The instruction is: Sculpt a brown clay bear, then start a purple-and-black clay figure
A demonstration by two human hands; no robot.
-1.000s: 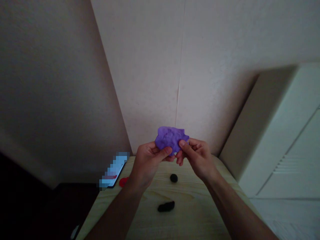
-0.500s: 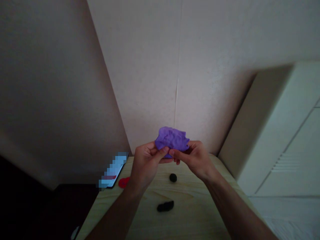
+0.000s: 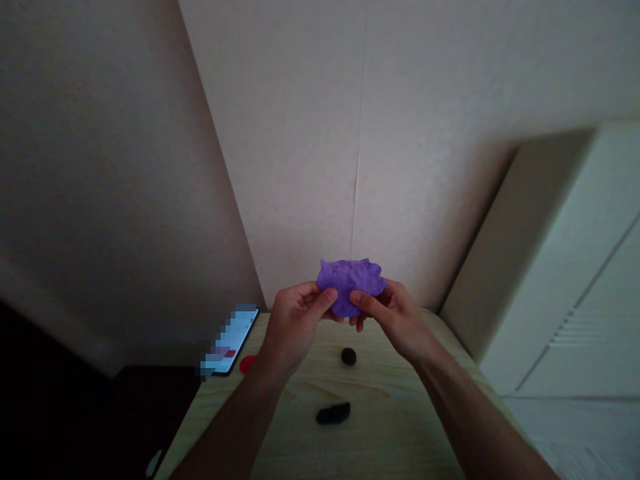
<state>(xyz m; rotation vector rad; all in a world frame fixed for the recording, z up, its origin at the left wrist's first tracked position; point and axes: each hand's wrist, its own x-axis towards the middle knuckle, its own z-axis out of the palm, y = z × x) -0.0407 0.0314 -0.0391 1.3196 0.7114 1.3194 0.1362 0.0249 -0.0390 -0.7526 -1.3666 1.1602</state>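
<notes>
A flattened purple lump of modelling clay with a ragged edge is held up above the far part of the table. My left hand pinches its left side, thumb on the near face and fingers behind. On the right side, my right hand grips it the same way, its thumb pressed near the lower middle. The fingers behind the clay are partly hidden. Below the hands, a small round black lump lies on the table, and a longer black piece lies nearer to me.
The wooden table stands against the wall. At its left edge is a phone with a lit, blurred-out screen. A red piece beside it is partly covered by my left wrist. A pale cabinet stands on the right.
My thumbs have moved apart on the clay, showing more of its lower middle. The clay's outline has changed, with points now at its top left and top right.
</notes>
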